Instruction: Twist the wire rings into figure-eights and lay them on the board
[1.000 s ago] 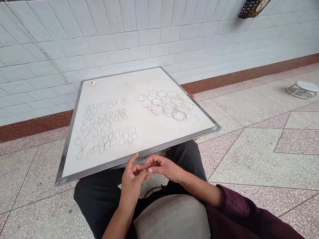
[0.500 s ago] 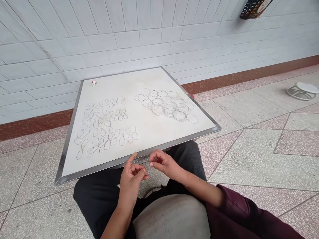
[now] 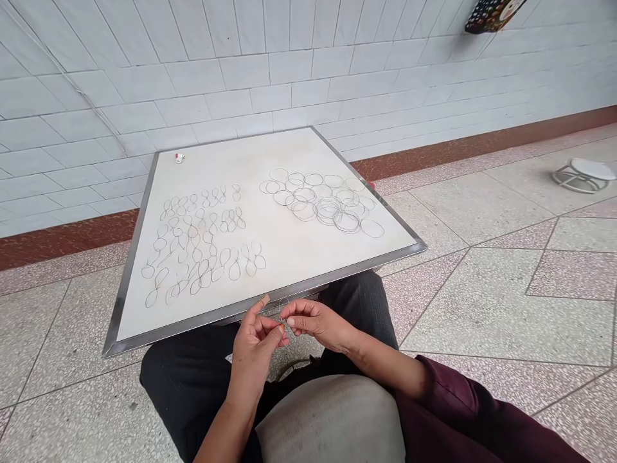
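We hold a thin, grey wire loop (image 3: 284, 298) just beyond the near edge of the white, flat tabletop with grey metal edging (image 3: 308, 257), above our lap. Our bare left hand (image 3: 254, 347) is clamped on the wire between thumb and finger; its forefinger, with a tan wrapping (image 3: 263, 300) at the tip, points up toward the table edge. Our bare right hand (image 3: 322, 323) is just beside it, thumb and forefinger close together at the loop, though we cannot tell whether they grip the wire.

On the table's left side we see thin, dark wire figure-eights (image 3: 205, 275), laid in rough rows, some touching or overlapping. On the right side, round, thin, dark wire rings (image 3: 346, 222) overlap in a loose spread. Near the far left corner stands a small, white-and-red object (image 3: 180, 158), too small for us to identify.
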`<action>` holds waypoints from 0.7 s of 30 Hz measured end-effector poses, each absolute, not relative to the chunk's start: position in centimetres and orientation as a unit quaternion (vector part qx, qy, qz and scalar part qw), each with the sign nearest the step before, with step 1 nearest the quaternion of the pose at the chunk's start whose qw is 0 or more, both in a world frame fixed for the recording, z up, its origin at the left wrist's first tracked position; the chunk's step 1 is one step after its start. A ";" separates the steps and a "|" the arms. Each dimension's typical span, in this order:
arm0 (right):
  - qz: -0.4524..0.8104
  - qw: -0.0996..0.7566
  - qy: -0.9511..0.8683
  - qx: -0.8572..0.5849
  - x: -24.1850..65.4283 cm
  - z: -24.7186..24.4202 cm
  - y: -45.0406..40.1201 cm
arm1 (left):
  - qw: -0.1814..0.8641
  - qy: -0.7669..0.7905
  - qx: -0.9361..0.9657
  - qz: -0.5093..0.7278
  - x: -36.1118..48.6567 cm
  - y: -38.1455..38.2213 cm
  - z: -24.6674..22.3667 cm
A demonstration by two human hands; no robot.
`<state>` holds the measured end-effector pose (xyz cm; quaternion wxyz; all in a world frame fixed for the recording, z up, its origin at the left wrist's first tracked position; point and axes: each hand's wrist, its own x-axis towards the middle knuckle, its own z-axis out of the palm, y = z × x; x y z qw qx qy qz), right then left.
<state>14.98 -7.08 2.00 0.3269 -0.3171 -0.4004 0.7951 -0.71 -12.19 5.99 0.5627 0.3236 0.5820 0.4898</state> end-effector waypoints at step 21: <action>0.796 0.314 -0.442 -0.270 15.4 2.0 -7.0 | 0.702 0.513 0.202 0.451 -1.5 -12.0 5.9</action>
